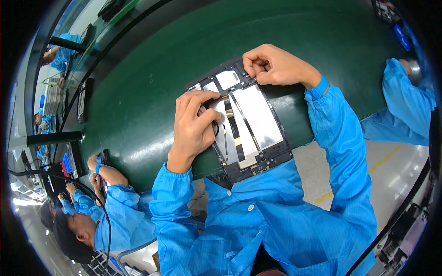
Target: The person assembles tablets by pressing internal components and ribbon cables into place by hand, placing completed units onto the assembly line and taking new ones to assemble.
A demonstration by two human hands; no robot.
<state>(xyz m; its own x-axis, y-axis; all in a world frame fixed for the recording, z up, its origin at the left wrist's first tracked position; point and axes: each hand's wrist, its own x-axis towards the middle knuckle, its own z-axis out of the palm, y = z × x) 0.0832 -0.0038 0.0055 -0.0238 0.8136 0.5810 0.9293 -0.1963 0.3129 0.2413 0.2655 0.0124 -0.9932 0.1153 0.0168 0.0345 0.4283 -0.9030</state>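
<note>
1 opened tablet [244, 124] lies on 1 green bench [138, 92], its back off and its insides showing. 2 bare hands work on it: 1 left hand [193, 126] and 1 right hand [276, 66]. Inside it sit 2 large silvery panels [258, 115] and 1 small pale square part [228, 79]. 1 neighbouring person [110, 211] sits at the left, and 1 blue sleeve [405, 106] of another shows at the right. 1 further dark device [83, 99] lies on the bench's far left edge.
</note>
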